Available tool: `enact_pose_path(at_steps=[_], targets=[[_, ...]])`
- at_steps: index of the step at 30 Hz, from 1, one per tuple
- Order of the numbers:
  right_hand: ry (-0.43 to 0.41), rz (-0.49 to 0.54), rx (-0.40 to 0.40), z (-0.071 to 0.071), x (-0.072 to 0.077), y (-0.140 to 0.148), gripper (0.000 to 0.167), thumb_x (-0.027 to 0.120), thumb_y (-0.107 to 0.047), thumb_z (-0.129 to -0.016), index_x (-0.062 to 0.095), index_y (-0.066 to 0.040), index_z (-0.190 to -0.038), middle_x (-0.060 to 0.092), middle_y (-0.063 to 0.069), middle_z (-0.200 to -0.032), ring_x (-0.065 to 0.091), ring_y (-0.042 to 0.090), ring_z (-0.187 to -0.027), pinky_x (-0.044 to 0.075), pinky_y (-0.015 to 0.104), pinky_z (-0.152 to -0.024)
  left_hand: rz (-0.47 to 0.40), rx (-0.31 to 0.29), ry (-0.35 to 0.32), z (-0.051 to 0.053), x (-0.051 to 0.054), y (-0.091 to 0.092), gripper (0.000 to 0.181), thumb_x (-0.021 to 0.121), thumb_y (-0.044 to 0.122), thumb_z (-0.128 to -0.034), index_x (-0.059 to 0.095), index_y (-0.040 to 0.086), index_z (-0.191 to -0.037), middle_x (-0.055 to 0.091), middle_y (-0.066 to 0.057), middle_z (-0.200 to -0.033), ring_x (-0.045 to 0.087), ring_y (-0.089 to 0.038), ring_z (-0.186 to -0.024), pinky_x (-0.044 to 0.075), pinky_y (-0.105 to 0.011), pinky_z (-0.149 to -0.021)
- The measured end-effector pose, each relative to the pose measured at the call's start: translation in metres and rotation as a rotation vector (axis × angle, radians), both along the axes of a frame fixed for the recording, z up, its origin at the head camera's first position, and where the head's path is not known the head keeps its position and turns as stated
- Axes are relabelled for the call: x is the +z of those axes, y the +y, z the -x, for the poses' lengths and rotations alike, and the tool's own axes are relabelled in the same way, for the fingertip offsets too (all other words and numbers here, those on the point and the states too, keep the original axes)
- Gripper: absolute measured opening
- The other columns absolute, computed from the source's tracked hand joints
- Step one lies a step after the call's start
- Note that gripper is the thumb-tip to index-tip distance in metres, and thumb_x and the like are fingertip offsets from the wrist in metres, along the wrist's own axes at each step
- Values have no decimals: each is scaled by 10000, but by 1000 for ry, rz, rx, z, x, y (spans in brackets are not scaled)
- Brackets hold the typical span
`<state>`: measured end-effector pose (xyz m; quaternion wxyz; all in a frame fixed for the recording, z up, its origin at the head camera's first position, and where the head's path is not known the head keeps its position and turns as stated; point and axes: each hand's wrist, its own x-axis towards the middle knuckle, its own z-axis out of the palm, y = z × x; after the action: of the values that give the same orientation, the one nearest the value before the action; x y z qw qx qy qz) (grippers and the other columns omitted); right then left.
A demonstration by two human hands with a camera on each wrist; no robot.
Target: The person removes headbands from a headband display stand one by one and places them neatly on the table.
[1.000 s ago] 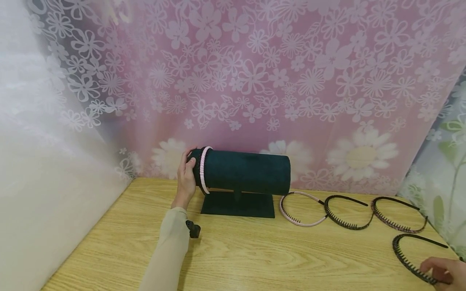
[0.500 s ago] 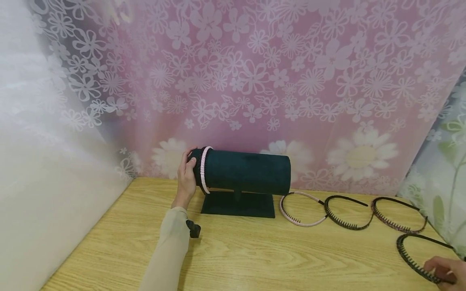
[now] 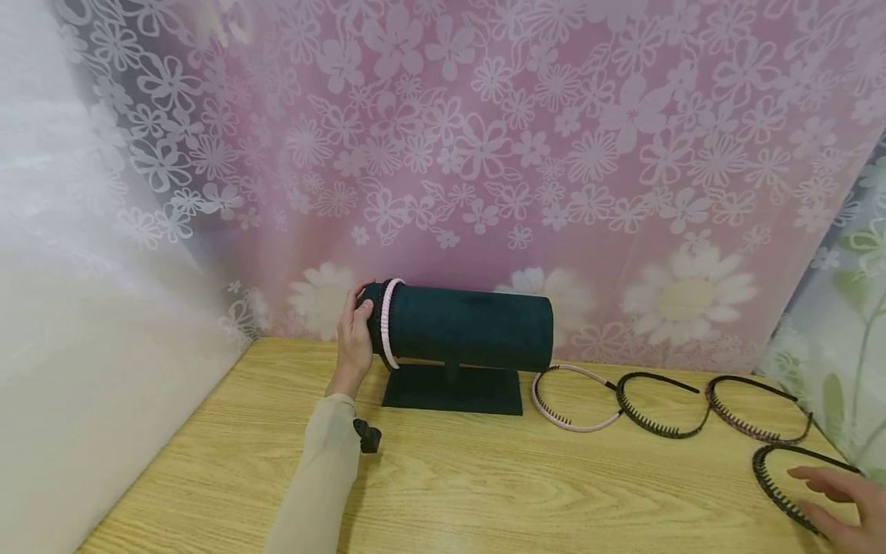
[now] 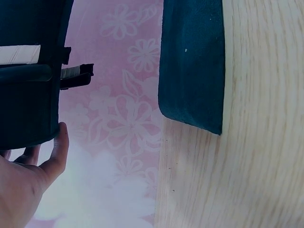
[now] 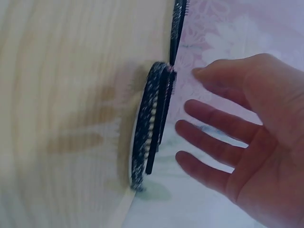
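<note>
In the head view the edge at four o'clock cuts off my right grip [image 3: 846, 502], which covers part of the nearest black headband [image 3: 766, 488]; at eight o'clock from centre, some fingers of my left grip [image 3: 354, 338] are unseen behind the dark roll [image 3: 474, 327], which hides the pale pink headband's [image 3: 385, 322] far side. The right wrist view blurs; its twelve-o'clock edge crops another headband [image 5: 176, 31]
</note>
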<state>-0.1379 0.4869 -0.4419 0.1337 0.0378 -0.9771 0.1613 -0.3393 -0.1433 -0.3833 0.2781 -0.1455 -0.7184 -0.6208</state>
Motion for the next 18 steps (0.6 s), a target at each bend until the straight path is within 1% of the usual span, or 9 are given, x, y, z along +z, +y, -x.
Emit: enact_pose_path(at_steps=[1,2,4,7,9,11,14,16,18], targets=[[57,9,-11,0,2,-7,353,827,59,-725,680,136,-1037,683,354,-933,583,-4,-623,532,335,-542,-2,-3,-3,0,0,0,458,337,249,-1077,482,151,-1501,554,-100,-1462,542,-313,-1242,408,-499,-1085],[93,14,-23,0,4,-13,359,831,51,-729,683,131,-1046,677,366,-930,624,69,-640,532,363,-546,-2,-5,-5,0,0,0,460,333,243,-1079,478,148,-1504,549,-105,-1468,539,-315,-1245,407,-495,-1087],[96,7,-51,1,12,-26,362,821,9,-776,672,134,-1081,664,389,-953,675,285,-699,532,465,-576,0,-11,-11,0,1,0,461,325,228,-1081,469,141,-1510,539,-123,-1480,535,-320,-1249,408,-483,-1089],[87,-11,-84,4,21,-43,390,801,-30,-820,648,154,-1128,643,420,-1000,623,556,-795,489,608,-597,13,-15,-22,-7,8,1,461,322,201,-1077,465,132,-1510,533,-153,-1480,537,-325,-1240,418,-469,-1084],[101,-23,-86,6,26,-51,407,804,-65,-832,647,154,-1138,643,413,-1019,617,572,-831,493,629,-621,24,-16,-26,-15,14,3,459,326,188,-1074,469,126,-1505,536,-169,-1473,545,-328,-1230,427,-466,-1079],[144,-34,-71,8,30,-58,407,827,-93,-814,676,121,-1126,671,372,-1002,633,514,-832,515,593,-627,30,-16,-31,-24,21,5,458,332,184,-1070,473,120,-1501,541,-175,-1465,551,-328,-1221,433,-469,-1075],[233,-58,-13,11,36,-65,398,855,-140,-787,715,47,-1110,722,283,-974,663,367,-787,527,414,-574,27,-16,-38,-31,27,7,460,338,190,-1067,474,116,-1500,545,-173,-1460,551,-328,-1220,430,-480,-1077],[293,-69,30,12,39,-68,389,867,-154,-769,733,0,-1099,746,239,-977,659,288,-760,466,294,-530,21,-17,-45,-32,28,8,463,338,196,-1066,470,119,-1503,544,-167,-1461,549,-323,-1223,426,-481,-1080],[321,-74,61,14,42,-72,399,866,-172,-778,729,-22,-1121,751,219,-1010,656,234,-760,408,237,-514,19,-17,-48,-32,28,8,467,333,199,-1066,466,119,-1507,543,-161,-1464,548,-315,-1226,425,-474,-1082]])
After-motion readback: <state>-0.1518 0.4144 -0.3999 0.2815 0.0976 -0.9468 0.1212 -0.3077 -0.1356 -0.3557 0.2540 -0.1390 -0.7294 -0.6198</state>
